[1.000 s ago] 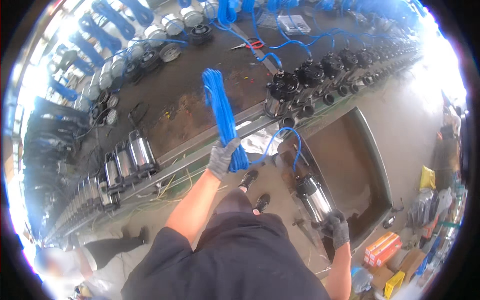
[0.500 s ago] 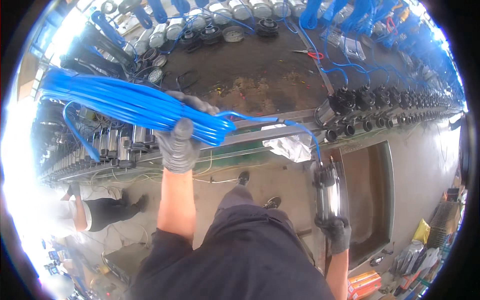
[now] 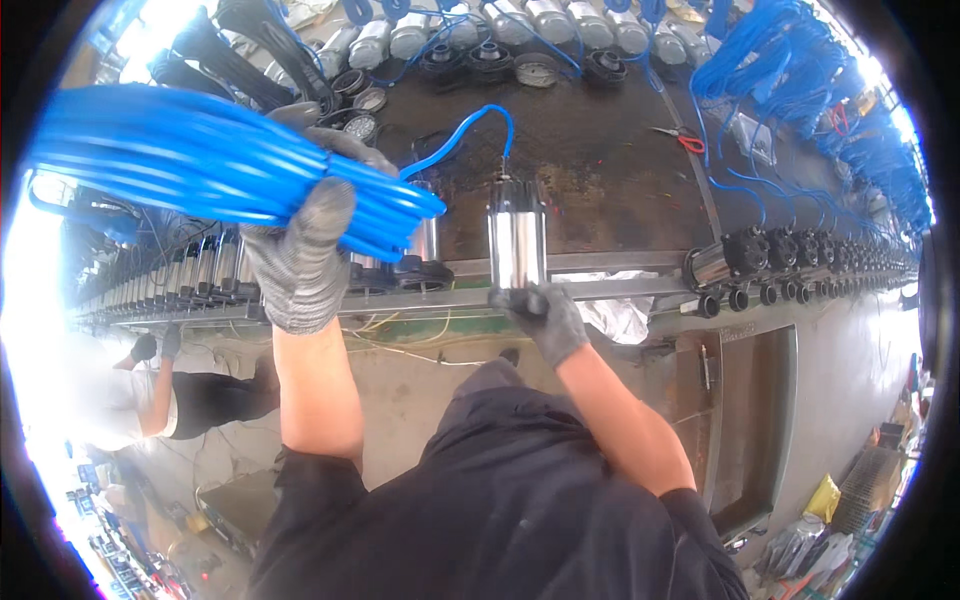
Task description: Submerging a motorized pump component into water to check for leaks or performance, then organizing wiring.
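My left hand (image 3: 310, 240), in a grey glove, is wrapped round a thick coil of blue cable (image 3: 190, 160) above the left part of the bench. The coil stretches out to the left, past the fingers. From its right end a single blue lead arches over to the top of a shiny metal pump motor (image 3: 517, 235) with a black collar. My right hand (image 3: 545, 315), gloved too, grips the motor's dark lower end and holds it upright at the bench's front edge. Whether the motor rests on the bench, I cannot tell.
The dark workbench (image 3: 610, 195) carries red-handled scissors (image 3: 682, 138). Motors line its front edge on both sides, and blue cable bundles (image 3: 770, 60) lie at the back right. White crumpled plastic (image 3: 610, 310) hangs near the edge. Another person (image 3: 160, 395) stands at the left.
My right hand has carried the motor from the lower right, beside the trough, up and left to the bench edge. My left hand, still on the cable coil, has shifted slightly left.
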The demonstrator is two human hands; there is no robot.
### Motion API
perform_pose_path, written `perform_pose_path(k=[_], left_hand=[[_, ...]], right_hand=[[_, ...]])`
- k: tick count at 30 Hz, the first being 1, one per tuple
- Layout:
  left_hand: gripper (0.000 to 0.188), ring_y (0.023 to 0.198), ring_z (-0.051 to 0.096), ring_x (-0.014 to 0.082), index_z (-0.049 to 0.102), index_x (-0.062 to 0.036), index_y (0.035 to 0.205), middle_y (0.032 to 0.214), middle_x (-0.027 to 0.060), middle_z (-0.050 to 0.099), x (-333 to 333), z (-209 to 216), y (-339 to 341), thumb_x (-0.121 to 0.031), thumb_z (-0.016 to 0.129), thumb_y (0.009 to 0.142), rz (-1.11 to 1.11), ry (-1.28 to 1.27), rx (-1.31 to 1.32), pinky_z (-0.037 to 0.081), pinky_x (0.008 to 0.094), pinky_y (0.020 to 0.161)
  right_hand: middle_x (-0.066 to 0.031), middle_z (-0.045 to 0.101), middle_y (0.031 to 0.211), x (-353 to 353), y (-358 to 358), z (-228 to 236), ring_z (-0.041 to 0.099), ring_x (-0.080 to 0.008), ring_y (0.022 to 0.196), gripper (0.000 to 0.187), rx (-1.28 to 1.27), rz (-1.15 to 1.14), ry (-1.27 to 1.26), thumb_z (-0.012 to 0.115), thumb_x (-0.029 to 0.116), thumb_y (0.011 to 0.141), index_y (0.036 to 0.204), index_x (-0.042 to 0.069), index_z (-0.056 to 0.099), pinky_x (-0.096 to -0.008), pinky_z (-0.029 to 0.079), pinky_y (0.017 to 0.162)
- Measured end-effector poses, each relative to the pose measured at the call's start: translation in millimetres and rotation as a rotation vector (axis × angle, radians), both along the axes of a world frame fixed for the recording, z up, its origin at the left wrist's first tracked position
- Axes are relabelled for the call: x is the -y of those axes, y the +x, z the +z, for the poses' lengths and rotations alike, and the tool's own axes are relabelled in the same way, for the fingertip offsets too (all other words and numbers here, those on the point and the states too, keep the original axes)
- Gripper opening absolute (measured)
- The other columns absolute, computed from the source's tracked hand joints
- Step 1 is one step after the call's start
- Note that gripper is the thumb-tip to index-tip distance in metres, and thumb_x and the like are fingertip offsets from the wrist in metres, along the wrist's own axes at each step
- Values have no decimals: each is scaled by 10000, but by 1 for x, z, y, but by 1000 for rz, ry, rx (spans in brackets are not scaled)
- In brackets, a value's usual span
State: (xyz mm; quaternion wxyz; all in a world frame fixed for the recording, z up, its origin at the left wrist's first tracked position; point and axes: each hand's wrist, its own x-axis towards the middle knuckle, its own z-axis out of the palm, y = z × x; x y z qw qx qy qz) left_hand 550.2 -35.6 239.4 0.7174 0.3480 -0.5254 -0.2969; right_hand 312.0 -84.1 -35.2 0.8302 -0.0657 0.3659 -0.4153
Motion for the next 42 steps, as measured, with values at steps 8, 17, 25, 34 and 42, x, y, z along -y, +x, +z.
perform_pose_path(k=[8,17,25,34,42], left_hand=[[623,740,715,159,514,-21,1362,941,100,736,27,-33,23,-160,857,862,114,165,85,565,267,590],[545,780,682,125,585,-91,1317,906,32,725,60,-85,50,-164,865,856,73,376,31,558,287,663],[507,873,702,133,635,-64,1222,943,31,723,107,-96,45,-240,897,825,90,341,197,574,303,764],[526,901,730,347,577,-34,1268,961,165,748,185,-48,40,-316,796,881,312,278,603,562,423,804],[508,885,737,301,591,-11,1234,967,141,756,205,-66,23,-278,817,865,351,332,647,563,397,809]], right_hand=[[-74,686,926,62,92,-29,683,-216,700,126,-123,260,156,624,222,1020,1074,109,613,-379,586,519],[-127,623,1231,39,-8,17,651,-272,1083,417,-401,444,-201,546,334,1075,1412,103,461,-447,603,839],[-173,648,988,-49,-220,-112,672,-326,723,364,-608,-134,27,599,302,1007,1259,60,498,-447,592,613],[-121,671,1273,-109,-214,-26,650,-282,1164,377,-762,-460,815,570,329,1068,1287,33,655,-426,567,954],[-177,638,1330,-159,-230,-87,643,-338,1173,420,-742,-388,438,543,333,1077,1377,42,590,-474,557,967]])
